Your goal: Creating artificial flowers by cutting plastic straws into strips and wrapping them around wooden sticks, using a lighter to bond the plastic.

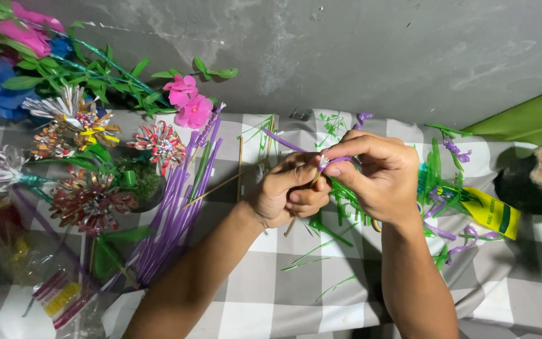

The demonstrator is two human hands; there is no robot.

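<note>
Over the grey-checked cloth surface (283,295), our left hand (286,191) and right hand (374,176) both pinch a thin purple plastic strip (283,142)

You're looking at a rough grey concrete wall (346,50) behind a surface covered in a grey-and-white checked cloth (271,295), with a green sheet (534,119) off right, all evenly lit.

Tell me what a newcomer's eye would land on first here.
At centre, the left hand and right hand pinch a purple strip over a checked cloth. To the left lies a bundle of purple straws, with handmade flowers and pink blossoms beside it.
</note>
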